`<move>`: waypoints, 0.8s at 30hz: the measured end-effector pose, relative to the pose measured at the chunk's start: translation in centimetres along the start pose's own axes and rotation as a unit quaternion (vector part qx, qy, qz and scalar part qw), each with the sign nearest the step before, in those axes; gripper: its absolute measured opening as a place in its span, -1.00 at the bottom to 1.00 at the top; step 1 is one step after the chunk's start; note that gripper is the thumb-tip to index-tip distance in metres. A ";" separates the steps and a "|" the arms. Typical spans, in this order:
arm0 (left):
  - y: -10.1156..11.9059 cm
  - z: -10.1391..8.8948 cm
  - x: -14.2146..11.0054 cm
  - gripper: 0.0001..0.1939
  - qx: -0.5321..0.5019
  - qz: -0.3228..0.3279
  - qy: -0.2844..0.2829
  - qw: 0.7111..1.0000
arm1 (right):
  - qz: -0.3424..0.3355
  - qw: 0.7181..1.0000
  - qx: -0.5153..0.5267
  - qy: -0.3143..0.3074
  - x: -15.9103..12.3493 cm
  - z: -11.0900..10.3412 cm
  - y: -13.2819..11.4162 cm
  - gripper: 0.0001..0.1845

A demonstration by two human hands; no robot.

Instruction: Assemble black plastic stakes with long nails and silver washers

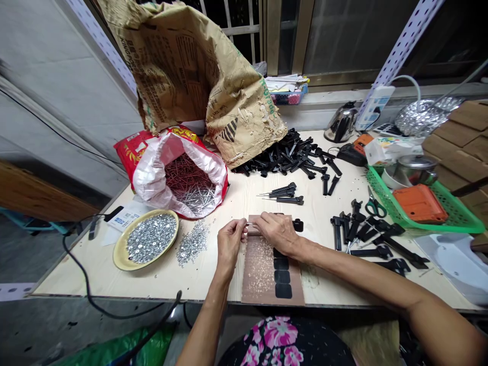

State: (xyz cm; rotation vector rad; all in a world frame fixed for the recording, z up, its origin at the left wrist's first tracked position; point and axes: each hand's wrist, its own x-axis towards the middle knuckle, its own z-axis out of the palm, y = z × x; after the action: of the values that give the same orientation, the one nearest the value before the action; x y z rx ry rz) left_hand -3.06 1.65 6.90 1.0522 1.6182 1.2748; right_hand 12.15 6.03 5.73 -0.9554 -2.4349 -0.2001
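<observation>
My left hand [230,238] is closed in a pinch at the left edge of a brown board [257,274]; what its fingertips hold is too small to make out. A thin, light metal pin [249,224] shows between the fingertips of both hands. My right hand [277,233] lies over the board with its fingers closed around the pin's right part. Beyond its knuckles a black plastic piece [298,225] sticks out, in line with the pin; the hand hides what lies between. Black rounded pads [282,277] run down the board, beside pale crumbs.
A yellow bowl of small metal washers [152,238] stands left, with a loose washer heap [193,243] beside it. Behind are a sack of metal pins [190,185] and a black parts pile [293,155]. Black tools, scissors [375,204] and a green basket [453,222] lie right.
</observation>
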 end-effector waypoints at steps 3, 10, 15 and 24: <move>-0.4 0.1 0.0 -0.64 0.050 0.030 0.011 0.998 | 0.001 1.000 0.002 0.000 0.0 0.0 -0.1 -0.73; -1.1 1.1 -0.1 -0.66 0.001 0.039 0.033 0.999 | 0.076 0.993 0.073 -0.048 0.4 -0.5 -0.5 -0.76; -1.2 1.6 0.1 -0.66 -0.037 0.057 0.058 0.996 | 0.078 0.992 0.082 -0.061 0.8 -0.9 -0.8 -0.70; -1.4 1.3 0.3 -0.66 0.089 0.089 0.068 0.990 | 0.108 0.976 0.176 -0.064 0.8 -0.7 -0.5 -0.81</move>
State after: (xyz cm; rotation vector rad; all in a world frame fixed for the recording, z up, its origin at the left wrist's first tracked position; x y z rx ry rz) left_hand -2.11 2.18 5.29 1.2666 1.7998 1.3636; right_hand 11.61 5.89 6.70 -1.0820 -2.3472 0.3672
